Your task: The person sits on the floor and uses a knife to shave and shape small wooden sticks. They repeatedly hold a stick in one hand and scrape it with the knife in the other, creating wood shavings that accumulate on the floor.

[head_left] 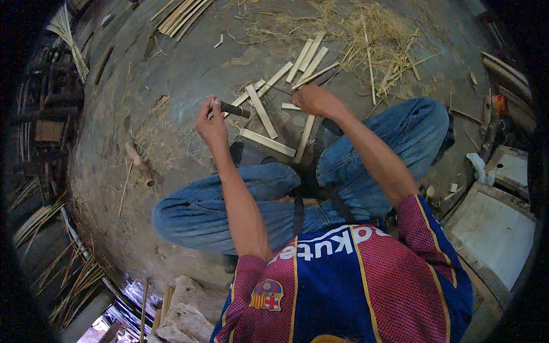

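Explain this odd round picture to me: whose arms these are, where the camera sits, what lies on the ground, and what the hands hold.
There is one view, from a wide camera worn on a person's head, looking down, so edges curve. The arms are that person's own; they sit cross-legged in jeans. The left hand grips a dark-handled tool, probably a knife. The right hand reaches down onto pale split bamboo strips scattered on the grey floor; whether it grips one is unclear. Beyond lie straw-like shavings.

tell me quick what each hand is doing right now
Left hand: closed around a dark-handled tool.
Right hand: fingers curled on a bamboo strip; grip cannot be told.
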The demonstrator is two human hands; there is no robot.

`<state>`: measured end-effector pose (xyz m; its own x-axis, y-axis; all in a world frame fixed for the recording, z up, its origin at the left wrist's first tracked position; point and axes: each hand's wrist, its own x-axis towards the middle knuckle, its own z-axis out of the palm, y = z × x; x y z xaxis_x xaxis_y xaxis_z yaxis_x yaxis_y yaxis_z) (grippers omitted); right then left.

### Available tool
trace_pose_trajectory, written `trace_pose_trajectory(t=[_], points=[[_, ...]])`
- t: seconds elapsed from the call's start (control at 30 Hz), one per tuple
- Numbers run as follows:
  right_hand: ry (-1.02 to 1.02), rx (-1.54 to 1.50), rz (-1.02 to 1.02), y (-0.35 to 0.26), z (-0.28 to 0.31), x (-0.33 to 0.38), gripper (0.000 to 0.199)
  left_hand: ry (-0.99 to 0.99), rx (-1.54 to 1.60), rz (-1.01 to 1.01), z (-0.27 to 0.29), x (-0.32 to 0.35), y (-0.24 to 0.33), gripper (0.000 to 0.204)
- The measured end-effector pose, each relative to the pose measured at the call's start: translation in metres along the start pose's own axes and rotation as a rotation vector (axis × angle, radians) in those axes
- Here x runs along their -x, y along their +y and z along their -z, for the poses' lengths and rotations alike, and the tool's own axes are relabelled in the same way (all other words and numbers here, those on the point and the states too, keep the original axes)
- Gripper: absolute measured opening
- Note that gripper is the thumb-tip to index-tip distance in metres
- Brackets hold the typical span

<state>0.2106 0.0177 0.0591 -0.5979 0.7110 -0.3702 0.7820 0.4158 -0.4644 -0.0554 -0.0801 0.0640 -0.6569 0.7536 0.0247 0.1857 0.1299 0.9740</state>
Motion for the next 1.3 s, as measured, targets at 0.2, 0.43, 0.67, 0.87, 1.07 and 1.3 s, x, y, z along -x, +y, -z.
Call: trace_pose_trajectory(t=[0.2, 0.43, 0.67, 0.87, 1.07, 1.3], points=[[0.076, -0.165, 0.079, 0.002, -0.067, 0.051, 0.041, -0.017, -0.009, -0.001, -0.003, -0.003, -0.013, 0.029], [0.052, -0.222, 0.019, -0.025, -0.082, 0.039, 0.04, 0.038, -0.176, -0.002, 0.0, -0.001, -0.028, 0.027], [0.111, -0.252, 0.02, -0.015, -0.092, 0.046, 0.036, 0.15, -0.311, -0.12, 0.008, 0.002, -0.005, 0.027], [0.083, -0.293, -0.012, -0.016, -0.111, 0.042, 0.038, 0.118, -0.173, -0.094, -0.003, 0.0, -0.006, 0.028], [0.011, -0.209, 0.017, -0.015, -0.077, 0.053, 0.041, 0.166, -0.124, -0.1, 0.002, 0.005, 0.009, 0.027], [-0.224, -0.118, 0.051, -0.016, -0.058, 0.079, 0.045, 0.147, -0.242, -0.207, 0.006, 0.002, 0.002, 0.027]])
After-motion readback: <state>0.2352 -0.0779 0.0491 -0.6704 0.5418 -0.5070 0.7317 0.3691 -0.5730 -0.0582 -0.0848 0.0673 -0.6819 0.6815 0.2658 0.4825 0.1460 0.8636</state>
